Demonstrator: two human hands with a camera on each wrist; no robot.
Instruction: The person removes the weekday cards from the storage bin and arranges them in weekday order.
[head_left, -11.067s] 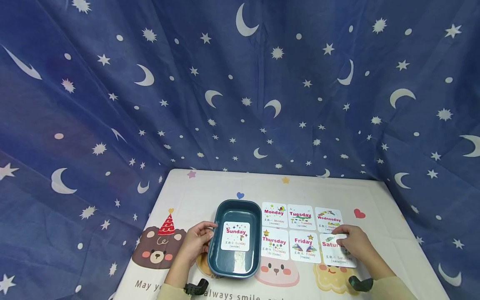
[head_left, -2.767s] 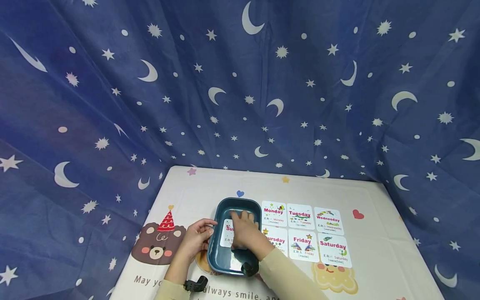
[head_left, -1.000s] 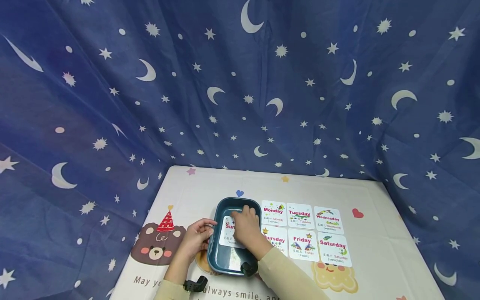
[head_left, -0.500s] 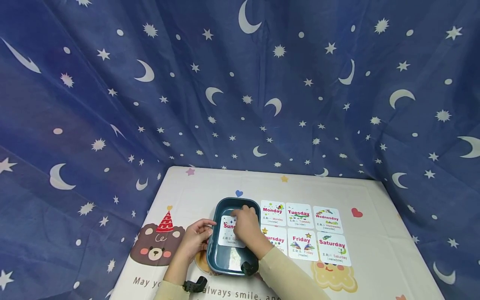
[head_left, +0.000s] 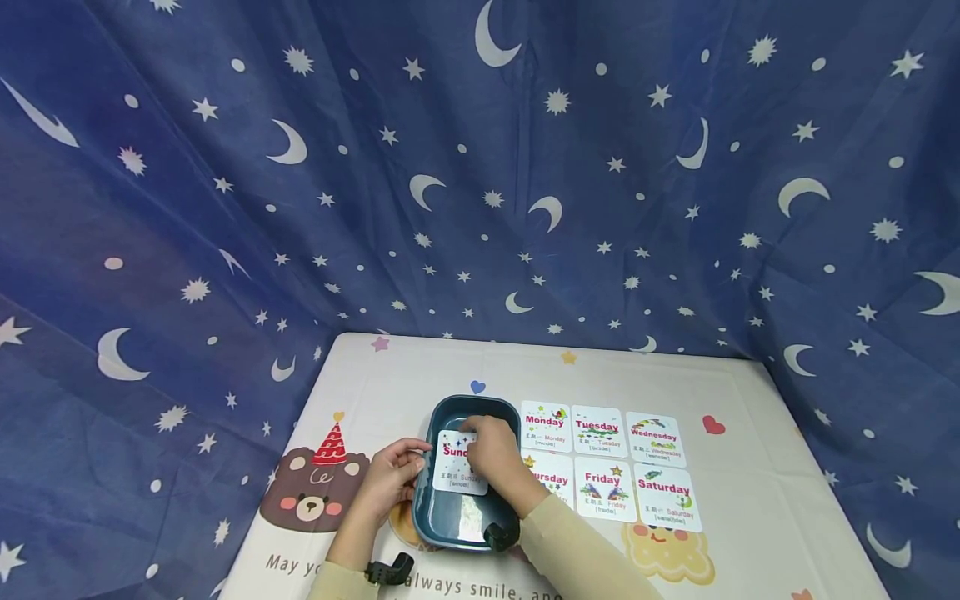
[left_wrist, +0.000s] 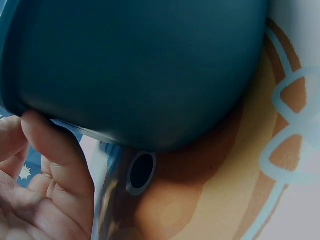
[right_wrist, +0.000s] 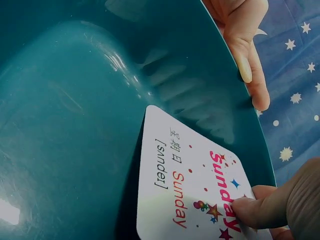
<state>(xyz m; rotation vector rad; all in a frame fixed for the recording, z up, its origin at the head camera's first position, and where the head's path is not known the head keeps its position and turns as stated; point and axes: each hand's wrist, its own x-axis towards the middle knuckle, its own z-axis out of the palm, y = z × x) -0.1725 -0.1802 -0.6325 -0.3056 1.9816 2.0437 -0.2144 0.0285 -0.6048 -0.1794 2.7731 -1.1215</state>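
A white Sunday card (head_left: pixel 459 467) with red lettering is held by my right hand (head_left: pixel 495 454) inside a dark teal tray (head_left: pixel 468 529). In the right wrist view, the thumb (right_wrist: pixel 255 207) presses the printed face and fingers show behind the top edge. That card (right_wrist: pixel 175 175) tilts, its near edge raised above the tray floor. My left hand (head_left: pixel 393 475) holds the tray's left rim. From the left wrist, a fingertip of the left hand (left_wrist: pixel 57 170) lies against the outer wall just under the lip. Part of the word Sunday is hidden by the right hand.
Right of the tray lie cards in two rows: Monday (head_left: pixel 545 427), Tuesday (head_left: pixel 598 431), Wednesday (head_left: pixel 656 440), Thursday (head_left: pixel 551 475), Friday (head_left: pixel 605 489) and Saturday (head_left: pixel 667 497). The right forearm partly covers Thursday. A patterned white cloth (head_left: pixel 750 475) covers the table; a blue starry curtain (head_left: pixel 480 167) hangs behind.
The right hand has moved from the Saturday card into the tray and taken hold of the Sunday card, which has come up and shifted slightly left. The left hand stays at the rim.
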